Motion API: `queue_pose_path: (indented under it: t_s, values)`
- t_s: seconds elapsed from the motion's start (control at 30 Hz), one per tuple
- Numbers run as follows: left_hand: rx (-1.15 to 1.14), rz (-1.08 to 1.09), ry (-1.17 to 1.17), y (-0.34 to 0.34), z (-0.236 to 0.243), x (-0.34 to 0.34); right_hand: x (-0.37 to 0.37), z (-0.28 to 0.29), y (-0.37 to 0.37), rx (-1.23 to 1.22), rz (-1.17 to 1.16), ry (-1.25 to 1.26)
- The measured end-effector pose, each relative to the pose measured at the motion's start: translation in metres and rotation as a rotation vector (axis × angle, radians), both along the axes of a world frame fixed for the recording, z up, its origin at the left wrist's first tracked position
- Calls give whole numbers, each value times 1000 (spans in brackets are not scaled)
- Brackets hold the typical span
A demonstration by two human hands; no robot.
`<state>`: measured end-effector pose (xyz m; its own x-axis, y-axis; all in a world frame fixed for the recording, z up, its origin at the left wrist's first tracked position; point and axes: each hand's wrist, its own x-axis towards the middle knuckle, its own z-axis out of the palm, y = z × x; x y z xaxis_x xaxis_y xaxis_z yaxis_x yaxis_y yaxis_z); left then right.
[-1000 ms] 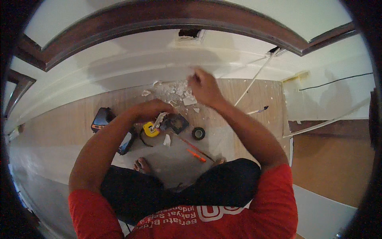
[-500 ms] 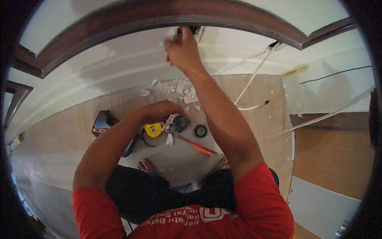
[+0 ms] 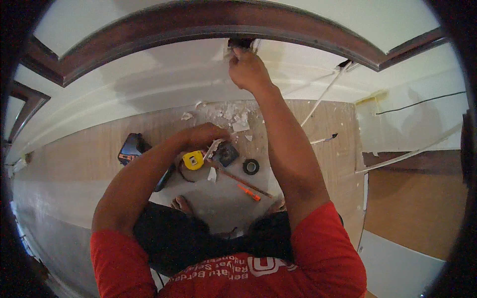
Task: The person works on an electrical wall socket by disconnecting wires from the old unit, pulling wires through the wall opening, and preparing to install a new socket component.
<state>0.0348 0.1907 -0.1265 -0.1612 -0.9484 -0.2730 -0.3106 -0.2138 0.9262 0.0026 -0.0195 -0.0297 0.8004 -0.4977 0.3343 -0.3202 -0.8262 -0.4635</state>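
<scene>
My right hand (image 3: 248, 70) reaches up to a dark hole (image 3: 242, 43) in the white wall, just below a brown wooden frame. Its fingers are curled, with the tips at the hole's lower edge; whatever they grip is hidden. Low over the floor, my left hand (image 3: 211, 132) is bent, its fingers turned away from view. Close to it lie a yellow tape measure (image 3: 193, 160), a dark square box (image 3: 226, 154) and a strip of white debris (image 3: 214, 148). A roll of black tape (image 3: 250, 167) and an orange-handled screwdriver (image 3: 249, 192) lie nearer to me.
Broken white wall pieces (image 3: 240, 122) litter the floor along the wall. A blue and black power tool (image 3: 133, 148) rests left of my left forearm. White cable (image 3: 325, 93) hangs from a second hole at the right. The brown frame (image 3: 198, 22) juts out above my right hand.
My right hand has turned, and its fingers, spread out from the hole before, are now drawn in at the lower edge. My left hand stays in about the same place.
</scene>
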Motion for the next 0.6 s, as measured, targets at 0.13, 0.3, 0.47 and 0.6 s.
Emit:
queue_pose_path:
  t_s: [0.13, 0.3, 0.47, 0.6]
  values:
    - [-40, -80, -41, 1, 18, -4, -14, 17, 7, 13, 110, 102]
    - [106, 145, 208, -18, 31, -15, -18, 2, -7, -154, -2, 55]
    - [124, 591, 708, -19, 41, -1, -40, 37, 2, -90, 107, 126]
    - [14, 784, 1226, -35, 82, 1, -89, 19, 11, 160, 260, 28]
